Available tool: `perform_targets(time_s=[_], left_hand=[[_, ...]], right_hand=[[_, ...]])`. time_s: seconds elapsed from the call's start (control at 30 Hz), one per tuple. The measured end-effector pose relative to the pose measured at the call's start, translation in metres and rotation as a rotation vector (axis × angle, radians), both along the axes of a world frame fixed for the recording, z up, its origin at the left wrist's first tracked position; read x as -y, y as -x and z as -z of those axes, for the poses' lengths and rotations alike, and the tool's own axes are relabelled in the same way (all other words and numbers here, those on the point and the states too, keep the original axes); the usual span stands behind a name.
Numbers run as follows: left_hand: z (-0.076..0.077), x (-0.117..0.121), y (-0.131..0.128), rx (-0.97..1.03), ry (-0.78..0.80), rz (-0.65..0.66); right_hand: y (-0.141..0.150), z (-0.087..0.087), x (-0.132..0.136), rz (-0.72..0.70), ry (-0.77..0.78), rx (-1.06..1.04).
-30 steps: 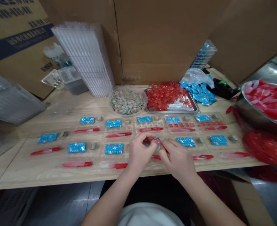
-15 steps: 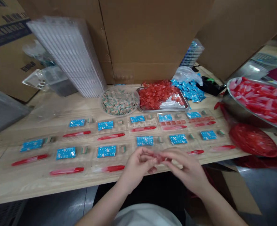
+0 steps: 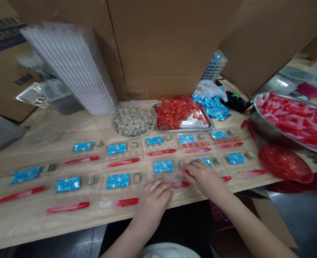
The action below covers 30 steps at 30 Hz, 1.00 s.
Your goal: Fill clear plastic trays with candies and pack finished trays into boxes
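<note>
Both hands are at a clear plastic tray [image 3: 176, 191] in the front row. It holds a blue patterned packet [image 3: 163, 166] and a red pen-shaped piece [image 3: 180, 184]. My left hand [image 3: 153, 200] lies over the tray's left edge, fingers slightly apart, nothing visible in them. At the tray's right side, my right hand [image 3: 203, 177] points down with its fingertips bunched; whatever they may hold is hidden. A small striped block [image 3: 180, 164] shows just beside those fingertips. My right hand partly covers a neighbouring blue packet [image 3: 206, 162].
Several similar trays lie in two rows. Behind them stand a round tub of striped blocks [image 3: 133, 121] and a metal tray [image 3: 193, 125] with red cubes. A metal bowl [image 3: 258, 116] of red pieces and a red basket [image 3: 284, 165] are right; stacked clear trays [image 3: 80, 71] lean left.
My hands were together above the table's front edge, fingering something small and red. They have parted and come down onto the tray. The view has shifted slightly.
</note>
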<state>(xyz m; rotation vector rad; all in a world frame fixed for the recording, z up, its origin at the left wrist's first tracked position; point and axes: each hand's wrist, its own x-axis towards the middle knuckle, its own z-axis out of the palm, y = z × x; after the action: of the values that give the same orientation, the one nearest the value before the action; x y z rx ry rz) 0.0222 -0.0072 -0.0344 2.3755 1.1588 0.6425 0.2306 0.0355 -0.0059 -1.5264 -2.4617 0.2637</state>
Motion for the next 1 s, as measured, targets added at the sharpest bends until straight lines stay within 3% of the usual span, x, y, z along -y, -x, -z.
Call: perform_targets(time_s=[0.1, 0.2, 0.27, 0.33, 0.4, 0.5, 0.6, 0.67, 0.77, 0.87, 1.0], left_hand=[[0.004, -0.001, 0.0, 0.038, -0.037, -0.016], [0.004, -0.002, 0.0, 0.066, -0.056, -0.022], [0.003, -0.003, 0.0, 0.069, -0.058, -0.024], [0.001, -0.004, -0.001, 0.07, -0.062, -0.029], [0.001, -0.004, -0.002, 0.074, -0.064, -0.033], [0.0, -0.003, -0.001, 0.079, -0.034, -0.035], [-0.007, -0.002, 0.002, 0.124, 0.017, -0.038], [-0.018, -0.007, 0.003, 0.216, 0.058, -0.046], [-0.039, -0.026, 0.002, 0.444, 0.222, -0.159], [-0.053, -0.048, -0.006, 0.704, 0.577, -0.228], [-0.054, -0.055, -0.015, 0.881, 1.114, -0.074]], right_hand=[[-0.008, -0.008, -0.012, -0.063, 0.129, -0.019], [-0.022, -0.02, -0.051, -0.103, 0.218, -0.063], [-0.029, -0.022, -0.091, 0.051, 0.101, -0.057], [-0.029, -0.016, -0.134, 0.166, 0.003, 0.02], [-0.025, -0.004, -0.17, 0.215, 0.039, 0.091], [-0.021, 0.011, -0.196, 0.24, 0.082, 0.104], [-0.024, 0.006, -0.184, 0.279, 0.066, 0.024], [-0.025, -0.008, -0.157, 0.3, 0.173, -0.238], [-0.018, -0.032, -0.103, 0.208, 0.708, -0.773], [-0.002, -0.044, -0.057, 0.128, 1.138, -1.014], [0.009, -0.038, -0.027, 0.128, 1.26, -1.187]])
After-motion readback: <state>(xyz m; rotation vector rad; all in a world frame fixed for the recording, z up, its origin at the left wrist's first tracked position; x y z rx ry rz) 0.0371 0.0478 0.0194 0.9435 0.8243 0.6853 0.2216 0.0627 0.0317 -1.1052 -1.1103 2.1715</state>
